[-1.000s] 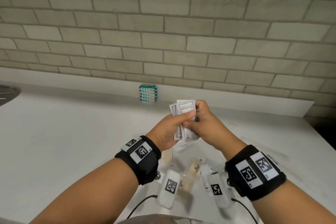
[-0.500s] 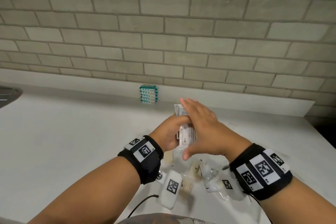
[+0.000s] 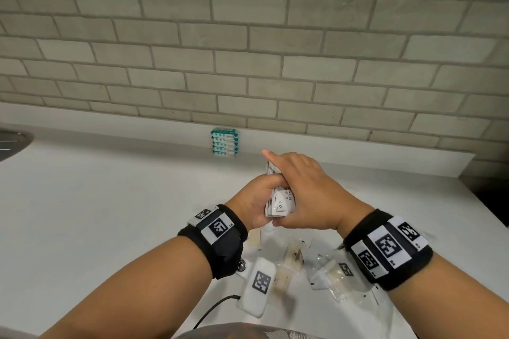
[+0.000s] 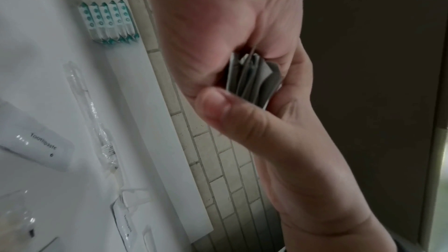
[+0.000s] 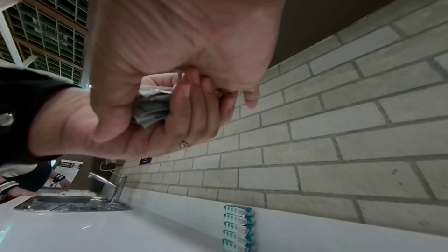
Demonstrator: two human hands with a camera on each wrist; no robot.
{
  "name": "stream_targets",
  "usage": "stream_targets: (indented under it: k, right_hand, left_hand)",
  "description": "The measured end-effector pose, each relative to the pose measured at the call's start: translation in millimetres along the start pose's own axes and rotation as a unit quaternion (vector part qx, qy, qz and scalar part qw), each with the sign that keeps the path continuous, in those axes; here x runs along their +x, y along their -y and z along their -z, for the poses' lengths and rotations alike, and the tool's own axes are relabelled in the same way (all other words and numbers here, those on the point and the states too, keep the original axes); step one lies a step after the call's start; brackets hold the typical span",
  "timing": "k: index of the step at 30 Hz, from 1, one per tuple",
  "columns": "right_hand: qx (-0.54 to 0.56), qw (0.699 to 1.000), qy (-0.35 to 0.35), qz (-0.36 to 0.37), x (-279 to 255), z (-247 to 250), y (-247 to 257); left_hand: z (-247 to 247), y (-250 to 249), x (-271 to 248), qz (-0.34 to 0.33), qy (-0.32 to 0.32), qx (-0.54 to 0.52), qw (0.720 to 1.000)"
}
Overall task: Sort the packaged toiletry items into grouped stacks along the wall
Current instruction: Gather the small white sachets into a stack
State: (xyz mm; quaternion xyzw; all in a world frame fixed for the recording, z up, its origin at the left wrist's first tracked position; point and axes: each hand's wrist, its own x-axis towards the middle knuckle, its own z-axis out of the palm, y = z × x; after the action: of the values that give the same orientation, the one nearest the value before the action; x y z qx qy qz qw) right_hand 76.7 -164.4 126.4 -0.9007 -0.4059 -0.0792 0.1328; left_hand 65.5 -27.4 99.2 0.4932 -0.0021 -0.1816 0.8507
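We work above a white surface that runs to a brick wall; one finished stack of teal packets already stands against the wall's base. Loose wrapped items lie well short of it, below our wrists. Between these, held in the air, is a sheaf of white sachets. Our left hand curls its thumb and fingers round the sheaf's lower half, a narrow grip holding the sachets on edge. Our right hand lies over the outer face, fingers fairly straight, thumb under the bottom edge, squaring the pack. The sachets thus sit inside the left grip, with their upper ends projecting past the fingers.

Risk, as we judge it: the sheets look slick and unevenly aligned, so loosening either hand could let them fan or slip onto the unsorted pile. Set down carelessly, the sheaf may also topple or crowd the teal stack.
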Motion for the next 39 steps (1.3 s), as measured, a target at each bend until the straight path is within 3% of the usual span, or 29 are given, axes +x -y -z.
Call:
stream_targets:
  k: [2,5,9,14,18,21,24,26,29,32,34,37,39]
  right_hand:
    - [0.091,0.994,0.021,-0.055,1.1,1.3,-0.6]
    - [0.323,0.932,0.003,-0.164,4.7,5.4,-0.3]
    - [0.396,0.878,0.002,-0.271,13.3,-3.6,-1.5]
    - [0.579,0.763,0.049,-0.283,30.9,-28.0,9.6]
    - [0.606,0.734,0.059,-0.301,51.3,-50.3,13.2]
    - [0.580,0.733,0.114,-0.336,65.2,-70.6,12.0]
    - [0.532,0.746,0.179,-0.358,77.4,-97.2,17.5]
    - [0.502,0.749,0.221,-0.372,87.9,-118.4,23.9]
    - [0.444,0.741,0.288,-0.414,100.3,-148.9,36.3]
    - [0.374,0.769,0.306,-0.418,106.2,-169.5,48.9]
    - [0.350,0.786,0.293,-0.417,108.0,-173.1,53.5]
    - [0.244,0.860,0.271,-0.357,109.8,-162.0,55.2]
    - [0.149,0.906,0.270,-0.289,107.7,-153.1,58.2]
  left_hand:
    - [0.2,-2.8,1.7,-0.024,-0.020,-0.010,0.999]
    - [7.7,-9.0,6.5,-0.095,-0.053,-0.050,0.993]
    - [17.0,-16.7,8.9,-0.138,-0.067,-0.057,0.987]
    - [33.1,-16.1,8.6,-0.154,-0.080,-0.066,0.983]
    - [66.3,-14.5,4.2,-0.137,-0.107,-0.053,0.983]
    - [108.5,-15.6,0.3,-0.111,-0.157,0.029,0.981]
    - [157.1,-17.5,-4.9,-0.040,-0.195,0.164,0.966]
    - [182.0,-15.6,-10.1,0.009,-0.235,0.271,0.933]
    - [203.5,-9.9,-18.3,0.042,-0.285,0.443,0.849]
    - [215.8,-0.9,-21.0,0.091,-0.238,0.590,0.766]
    - [217.9,0.3,-20.0,0.096,-0.212,0.639,0.733]
    - [216.1,-9.6,-21.2,0.068,-0.172,0.677,0.713]
    - [214.0,-18.0,-26.2,0.051,-0.097,0.693,0.713]
